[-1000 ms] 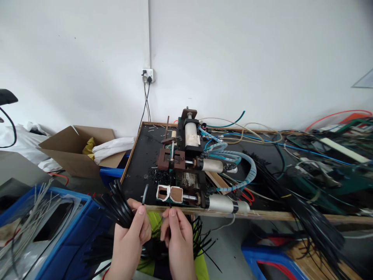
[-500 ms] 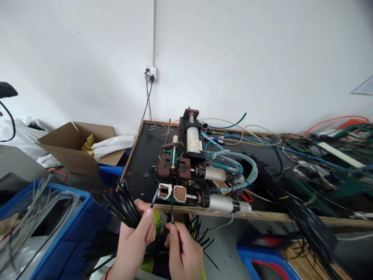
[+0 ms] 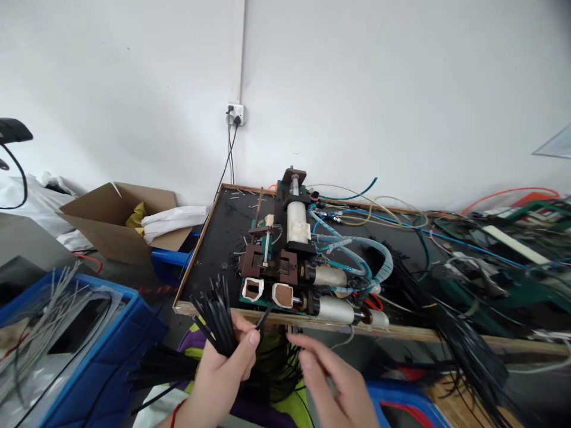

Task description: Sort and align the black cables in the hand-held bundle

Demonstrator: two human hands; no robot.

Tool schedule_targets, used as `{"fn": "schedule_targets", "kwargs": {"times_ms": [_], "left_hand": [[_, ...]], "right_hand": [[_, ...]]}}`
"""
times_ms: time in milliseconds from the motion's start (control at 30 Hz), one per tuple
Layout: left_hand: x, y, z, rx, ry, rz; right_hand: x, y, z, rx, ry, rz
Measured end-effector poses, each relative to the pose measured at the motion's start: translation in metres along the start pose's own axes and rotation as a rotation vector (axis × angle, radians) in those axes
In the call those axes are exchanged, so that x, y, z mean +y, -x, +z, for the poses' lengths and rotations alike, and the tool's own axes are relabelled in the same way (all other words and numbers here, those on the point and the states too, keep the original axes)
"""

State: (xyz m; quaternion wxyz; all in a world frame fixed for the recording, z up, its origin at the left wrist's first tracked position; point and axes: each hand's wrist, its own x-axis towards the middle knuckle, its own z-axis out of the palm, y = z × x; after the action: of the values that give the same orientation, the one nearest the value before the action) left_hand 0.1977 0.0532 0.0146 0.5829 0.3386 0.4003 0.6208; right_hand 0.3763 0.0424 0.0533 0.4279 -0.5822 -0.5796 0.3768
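Note:
A bundle of black cables [image 3: 217, 318] is wrapped in my left hand [image 3: 225, 368], its cut ends fanned upward. Between that thumb and forefinger one black cable [image 3: 264, 318] sticks out toward the machine's front jaws. My right hand [image 3: 332, 380] is apart from it at the right, thumb and forefinger separated, with nothing seen between them. Just beyond the hands, the machine has two front jaws, a left one [image 3: 253, 289] and a right one [image 3: 282, 295], standing apart. Brown clamp blocks [image 3: 288, 266] sit behind them, beside metal cylinders [image 3: 334, 310].
Blue hoses [image 3: 379, 249] curl over the dark bench [image 3: 205, 261]. More black cables [image 3: 464, 342] hang over its front edge at the right. A blue crate [image 3: 111, 351] with pale wires stands at the left, near an open cardboard box [image 3: 102, 238].
My right hand has let go of a black cable and moved right. My left hand has shifted right with the bundle, and the front jaws have moved apart.

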Motion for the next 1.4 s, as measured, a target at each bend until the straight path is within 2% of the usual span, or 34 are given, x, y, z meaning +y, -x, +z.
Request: {"fn": "schedule_targets", "kwargs": {"times_ms": [67,167,233,300,367,433,533,600,667,733,767,900,967,1067,1400], "left_hand": [[-0.001,0.003,0.002,-0.051,-0.052,0.005],[0.000,0.003,0.000,-0.046,-0.152,0.078],[0.004,0.001,-0.002,0.052,-0.218,0.177],[0.009,-0.003,-0.004,0.155,-0.235,0.217],[0.014,-0.007,-0.006,0.188,-0.208,0.149],[0.017,-0.011,-0.005,0.156,-0.208,0.069],[0.019,-0.014,-0.003,0.146,-0.253,0.082],[0.018,-0.015,-0.003,0.191,-0.241,0.101],[0.016,-0.017,-0.005,0.229,-0.199,0.087],[0.014,-0.018,-0.007,0.230,-0.140,0.075],[0.014,-0.019,-0.008,0.222,-0.098,0.072],[0.020,-0.022,-0.006,0.169,0.138,0.115],[0.024,-0.023,-0.005,0.097,0.233,0.135],[0.028,-0.023,-0.006,0.033,0.309,0.127],[0.025,-0.021,-0.009,0.031,0.381,0.104]], "right_hand": [[-0.024,-0.013,0.031,-0.002,-0.188,-0.106],[-0.036,-0.020,0.062,0.004,-0.363,-0.159],[-0.032,-0.020,0.068,0.088,-0.425,-0.148],[-0.024,-0.020,0.067,0.161,-0.456,-0.108],[-0.016,-0.020,0.067,0.110,-0.389,-0.106],[-0.012,-0.020,0.068,-0.002,-0.249,-0.177],[-0.009,-0.019,0.071,-0.014,-0.154,-0.254],[-0.004,-0.017,0.071,-0.026,-0.184,-0.212],[0.005,-0.014,0.071,-0.137,-0.257,-0.141],[0.015,-0.012,0.074,-0.240,-0.411,-0.040],[0.019,-0.010,0.077,-0.252,-0.530,0.018],[0.023,-0.012,0.095,-0.143,-1.099,0.214],[0.017,-0.016,0.103,-0.135,-1.274,0.257],[0.010,-0.025,0.109,-0.155,-1.386,0.303],[0.015,-0.038,0.117,-0.205,-1.515,0.367]]}}
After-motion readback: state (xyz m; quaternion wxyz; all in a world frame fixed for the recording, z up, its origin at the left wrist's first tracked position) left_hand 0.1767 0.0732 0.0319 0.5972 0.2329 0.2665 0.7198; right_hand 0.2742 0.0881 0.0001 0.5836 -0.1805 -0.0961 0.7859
